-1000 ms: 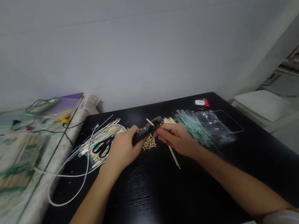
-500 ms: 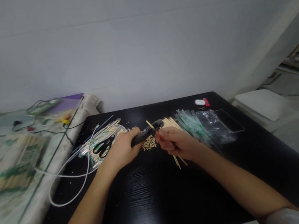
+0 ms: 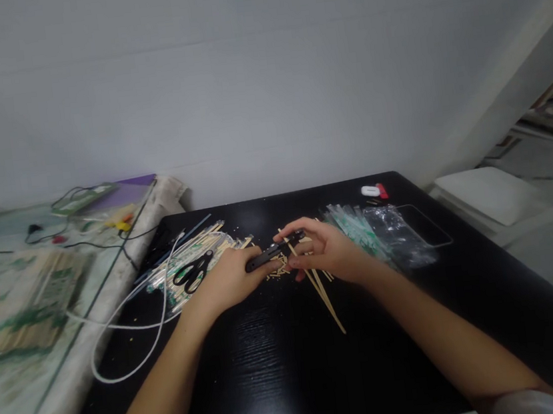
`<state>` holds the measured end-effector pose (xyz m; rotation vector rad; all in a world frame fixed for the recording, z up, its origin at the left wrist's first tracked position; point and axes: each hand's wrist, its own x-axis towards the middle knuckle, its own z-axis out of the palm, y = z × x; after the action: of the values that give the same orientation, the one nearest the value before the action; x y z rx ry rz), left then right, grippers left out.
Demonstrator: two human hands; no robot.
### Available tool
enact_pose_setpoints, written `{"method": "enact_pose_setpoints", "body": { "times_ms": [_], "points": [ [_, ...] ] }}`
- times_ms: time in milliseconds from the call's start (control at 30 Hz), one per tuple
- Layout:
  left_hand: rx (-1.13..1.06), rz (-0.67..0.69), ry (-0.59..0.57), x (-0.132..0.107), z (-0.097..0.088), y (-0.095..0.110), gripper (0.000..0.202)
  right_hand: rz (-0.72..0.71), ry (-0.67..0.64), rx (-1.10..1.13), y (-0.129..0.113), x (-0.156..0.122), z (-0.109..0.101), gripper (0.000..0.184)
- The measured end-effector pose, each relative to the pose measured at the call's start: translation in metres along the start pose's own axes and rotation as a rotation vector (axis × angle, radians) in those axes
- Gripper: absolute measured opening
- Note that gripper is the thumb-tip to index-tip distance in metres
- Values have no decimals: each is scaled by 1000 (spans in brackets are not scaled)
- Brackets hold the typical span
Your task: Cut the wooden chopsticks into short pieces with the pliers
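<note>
My left hand (image 3: 229,274) is closed around a dark, flat hand tool (image 3: 262,257), whose exact kind I cannot make out. Its far end reaches my right hand (image 3: 329,249), which pinches a thin wooden chopstick (image 3: 333,313) between thumb and fingers. The chopstick slants down toward me, its upper end beside the tool's tip. Below the tool lies a pile of short cut wooden pieces (image 3: 278,272). More loose chopsticks (image 3: 319,284) are partly hidden behind my right hand.
Black scissors (image 3: 193,271) rest on wrapped chopsticks (image 3: 174,299) at the left, near a looping white cable (image 3: 94,364). Torn plastic wrappers (image 3: 360,230) and a clear bag (image 3: 404,238) lie at the right. A white case (image 3: 370,191) sits at the back of the black table (image 3: 299,392).
My right fingers have opened out and shifted up along the tool's far end. The held chopstick now slants lower toward me. My left hand has barely moved.
</note>
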<state>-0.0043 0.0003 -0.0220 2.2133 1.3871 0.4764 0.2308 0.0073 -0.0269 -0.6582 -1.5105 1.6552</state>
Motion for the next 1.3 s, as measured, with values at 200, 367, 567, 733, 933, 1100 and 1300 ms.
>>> {"method": "enact_pose_setpoints", "body": {
  "times_ms": [200, 367, 567, 733, 933, 1100, 1300],
  "points": [
    [-6, -2, 12, -1, 0, 2, 52, 107, 38, 93, -3, 0, -1, 49],
    [-58, 12, 1, -2, -1, 2, 67, 107, 37, 143, 1, 1, 0, 50],
    [51, -64, 62, 2, -1, 0, 70, 100, 88, 104, 4, 4, -2, 56],
    [233, -298, -25, 0, -22, -17, 76, 74, 245, -117, 14, 8, -16, 57],
    [275, -445, 84, -5, -42, -30, 80, 313, 124, -544, 57, 26, -24, 35],
    [219, -372, 99, -6, -38, -27, 77, 311, 51, -739, 76, 39, -14, 38],
    [235, -376, 113, -6, -36, -24, 76, 279, 131, -763, 72, 32, -20, 35]
  ]
}}
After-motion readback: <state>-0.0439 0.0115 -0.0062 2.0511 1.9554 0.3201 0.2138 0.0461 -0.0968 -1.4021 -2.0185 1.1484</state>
